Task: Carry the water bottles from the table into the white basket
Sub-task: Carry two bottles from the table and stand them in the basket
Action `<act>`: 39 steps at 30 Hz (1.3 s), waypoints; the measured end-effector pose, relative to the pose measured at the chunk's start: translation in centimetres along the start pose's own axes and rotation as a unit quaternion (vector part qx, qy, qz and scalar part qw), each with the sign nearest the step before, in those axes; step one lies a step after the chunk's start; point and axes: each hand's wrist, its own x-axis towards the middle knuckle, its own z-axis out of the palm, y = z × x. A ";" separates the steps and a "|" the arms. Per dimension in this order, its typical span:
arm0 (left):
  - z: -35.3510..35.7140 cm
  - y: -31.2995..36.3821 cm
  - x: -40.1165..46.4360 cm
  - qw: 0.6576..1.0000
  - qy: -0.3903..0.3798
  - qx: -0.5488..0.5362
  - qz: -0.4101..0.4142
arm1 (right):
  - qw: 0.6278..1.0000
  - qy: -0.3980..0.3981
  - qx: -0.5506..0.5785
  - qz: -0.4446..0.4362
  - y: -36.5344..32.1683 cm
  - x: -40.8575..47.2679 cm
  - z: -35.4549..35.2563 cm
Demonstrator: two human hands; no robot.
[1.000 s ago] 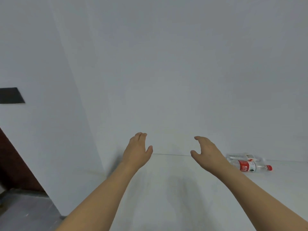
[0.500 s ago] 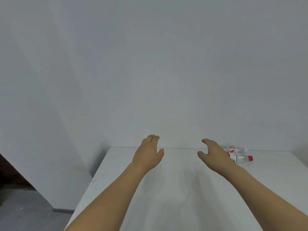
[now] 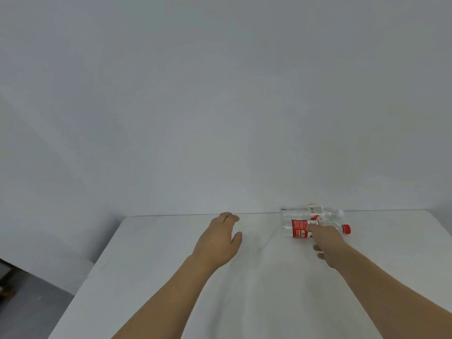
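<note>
Your right hand (image 3: 324, 243) reaches the near bottle (image 3: 299, 228) lying on the worktop (image 3: 146, 277), grip spread, nothing clasped; left hand (image 3: 219, 241) relaxed, spare.

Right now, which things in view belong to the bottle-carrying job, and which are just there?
Job: red-capped bottle lying on the table; white-capped bottle behind it; right hand reaching for them; left hand open above the table.
Just there: wall; floor. No basket shows.
</note>
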 end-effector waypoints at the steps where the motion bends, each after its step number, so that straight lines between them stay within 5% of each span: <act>1: 1.0 0.5 1.3 1.000 -0.011 0.005 0.005 | 0.998 -0.005 0.043 0.049 0.1 1.3 -0.3; 5: 4.7 2.3 8.1 0.999 -0.037 0.010 0.027 | 0.972 0.007 0.160 0.169 0.3 7.7 -1.0; 11: 12.7 5.2 17.7 0.991 -0.110 0.013 0.069 | 0.938 0.043 0.270 0.213 1.8 16.5 -1.1; 26: 23.0 9.6 27.3 0.956 -0.181 0.188 0.137 | 0.880 0.140 0.431 0.141 6.9 22.4 -0.2; 31: 24.1 9.9 27.8 0.957 -0.229 0.168 0.060 | 0.867 0.142 0.462 0.124 7.5 22.2 1.1; 39: 26.8 8.7 26.8 0.976 -0.202 0.081 -0.006 | 0.841 0.173 0.504 0.088 9.0 21.5 1.8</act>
